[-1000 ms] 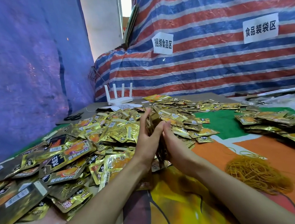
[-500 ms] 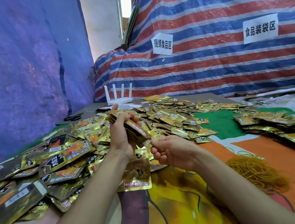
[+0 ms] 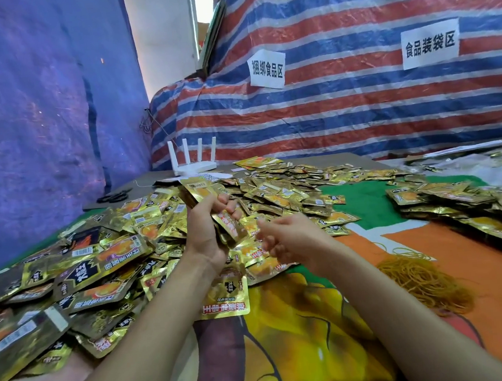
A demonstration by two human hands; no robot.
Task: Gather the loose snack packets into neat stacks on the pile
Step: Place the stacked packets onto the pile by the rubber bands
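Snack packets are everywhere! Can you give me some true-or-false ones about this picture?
1. The left hand grips a stack of packets. True.
2. The right hand holds the scissors. False: the scissors lie far off, by the blue tarp.
3. A heap of rubber bands lies right of both hands. True.
4. The white router has two antennas. False: it has four.

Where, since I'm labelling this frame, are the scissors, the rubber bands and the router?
scissors [image 3: 110, 198]: head view, on the dark handles.
rubber bands [image 3: 424, 281]: head view, on the middle of the heap.
router [image 3: 196, 167]: head view, on its white base.
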